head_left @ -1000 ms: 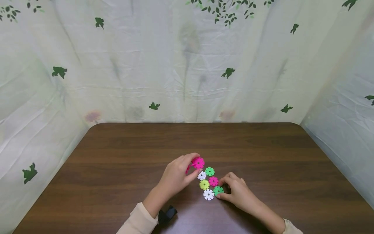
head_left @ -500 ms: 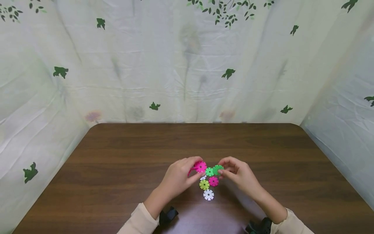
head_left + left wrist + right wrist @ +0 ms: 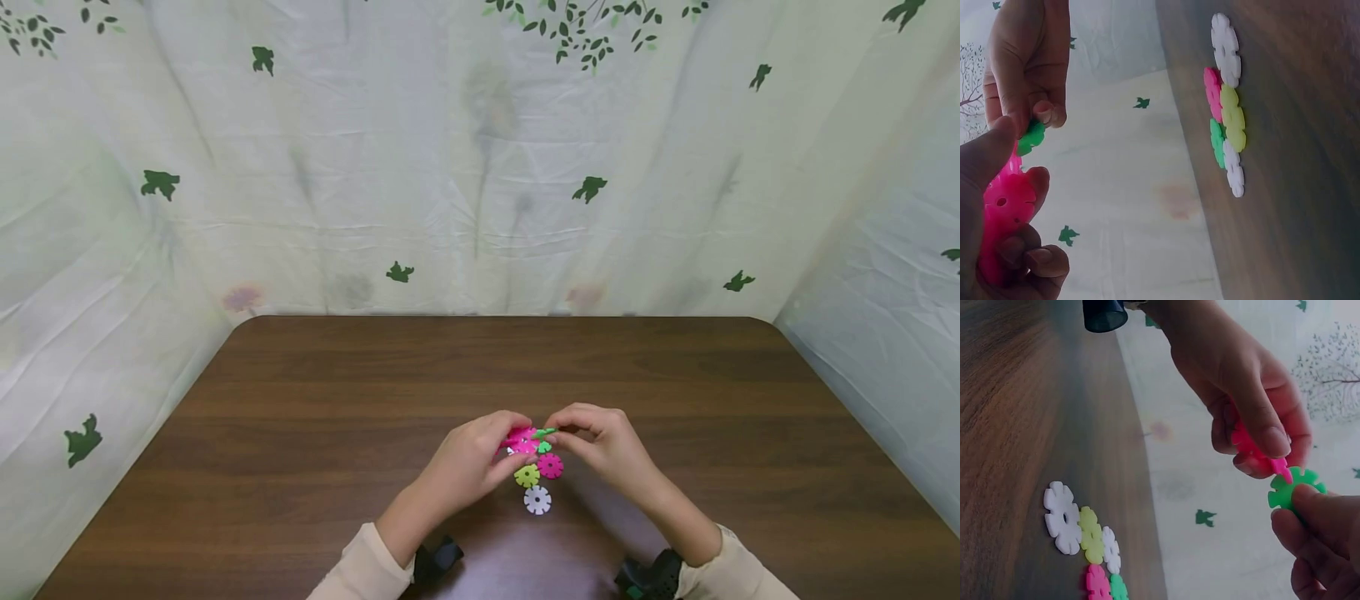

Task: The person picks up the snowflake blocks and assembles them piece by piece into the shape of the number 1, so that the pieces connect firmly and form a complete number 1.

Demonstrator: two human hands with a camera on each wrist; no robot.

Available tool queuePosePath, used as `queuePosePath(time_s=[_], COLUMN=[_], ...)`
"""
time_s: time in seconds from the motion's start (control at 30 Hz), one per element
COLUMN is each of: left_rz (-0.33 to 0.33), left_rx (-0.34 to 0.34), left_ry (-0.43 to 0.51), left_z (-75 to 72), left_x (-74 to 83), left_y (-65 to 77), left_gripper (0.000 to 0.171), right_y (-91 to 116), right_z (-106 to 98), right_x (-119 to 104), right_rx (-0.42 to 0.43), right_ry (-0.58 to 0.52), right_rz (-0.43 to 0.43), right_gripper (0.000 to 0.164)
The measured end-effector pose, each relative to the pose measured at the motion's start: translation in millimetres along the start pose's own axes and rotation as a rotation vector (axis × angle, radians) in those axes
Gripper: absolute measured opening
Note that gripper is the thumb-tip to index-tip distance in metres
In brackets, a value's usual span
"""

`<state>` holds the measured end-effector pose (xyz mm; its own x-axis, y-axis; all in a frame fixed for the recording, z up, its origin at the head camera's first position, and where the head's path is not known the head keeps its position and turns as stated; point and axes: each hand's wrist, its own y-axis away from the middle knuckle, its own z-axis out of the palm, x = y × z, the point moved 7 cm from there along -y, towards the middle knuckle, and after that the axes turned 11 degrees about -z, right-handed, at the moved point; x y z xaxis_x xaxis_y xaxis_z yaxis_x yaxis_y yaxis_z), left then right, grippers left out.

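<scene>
My left hand (image 3: 471, 454) grips several joined pink notched discs (image 3: 1010, 200), held above the table. Between the thumb and fingers of my right hand (image 3: 611, 442) is a green notched disc (image 3: 1294, 487), pinched and turned nearly edge-on in the head view. Its edge meets a pink disc at the slots in the right wrist view. Below the hands on the table lie a white disc (image 3: 537, 500), a yellow disc (image 3: 527, 476), a loose pink disc (image 3: 551, 466), a second green disc (image 3: 1217, 142) and a smaller white disc (image 3: 1233, 169). The left fingers hide part of the pink piece.
The brown wooden table (image 3: 337, 375) spreads out around the hands. A pale curtain (image 3: 420, 167) with green leaf shapes hangs behind its far edge. Black wrist devices show under both wrists, the left device (image 3: 438, 558) and the right device (image 3: 651, 575).
My right hand has picked the green disc up from beside the white one and brought it up and left to the pink discs. My left hand has shifted slightly right and down.
</scene>
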<state>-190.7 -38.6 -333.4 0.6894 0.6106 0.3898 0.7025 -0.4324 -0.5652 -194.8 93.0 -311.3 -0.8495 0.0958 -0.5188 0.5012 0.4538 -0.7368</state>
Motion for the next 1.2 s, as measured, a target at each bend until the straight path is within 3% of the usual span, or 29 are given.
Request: queuePosePath(time_s=[0.1,0.17,0.3,0.4,0.5,0.6,0.7,0.77,0.9,0.97,1.07,1.2], left_rz=[-0.006,-0.027,-0.061,-0.054,-0.011,0.043,0.069,0.060,-0.012,-0.055,-0.101,-0.125], left_rx=[-0.031,-0.063,-0.141,-0.166,-0.113,0.023,0.135,0.165,0.153,0.140,0.123,0.120], left_ry=[-0.022,-0.059,-0.172,-0.198,-0.203,-0.244,-0.270,-0.260,-0.230,-0.220,-0.212,-0.207], left_z=[1.6,2.8,6.1,9.0,10.6,7.9,4.4,1.3,-6.0,-10.1,-14.0,-15.5], left_x=[0.7,-0.6,-1.8,0.9,5.7,9.8,9.8,6.6,-3.3,-7.5,-12.1,-16.4], left_y=[0.0,-0.5,-1.2,-0.8,0.3,2.4,3.6,3.4,0.9,-0.4,-1.7,-2.0], left_gripper=[0.033,0.033,0.034,0.033,0.038,0.044,0.043,0.041,0.041,0.040,0.040,0.039], right_y=[0.5,5.4,16.5,23.2,28.2,31.5,31.3,30.1,31.5,37.0,48.8,55.7], right_z=[0.7,1.8,4.5,7.1,10.3,14.9,17.0,15.4,8.3,6.4,6.3,9.9], right_x=[0.0,9.1,30.9,42.8,49.0,51.0,49.7,48.7,50.6,55.9,66.7,68.0], right_rx=[-0.010,-0.013,-0.014,0.004,0.040,0.056,0.039,0.026,-0.005,-0.037,-0.094,-0.143], right_ry=[0.052,0.057,-0.006,-0.108,-0.234,-0.343,-0.390,-0.371,-0.244,-0.160,-0.050,-0.008], right_rz=[-0.041,-0.001,0.177,0.340,0.473,0.553,0.546,0.505,0.401,0.387,0.415,0.472], right_gripper=[0.018,0.017,0.009,0.009,0.014,0.020,0.022,0.022,0.025,0.028,0.030,0.029])
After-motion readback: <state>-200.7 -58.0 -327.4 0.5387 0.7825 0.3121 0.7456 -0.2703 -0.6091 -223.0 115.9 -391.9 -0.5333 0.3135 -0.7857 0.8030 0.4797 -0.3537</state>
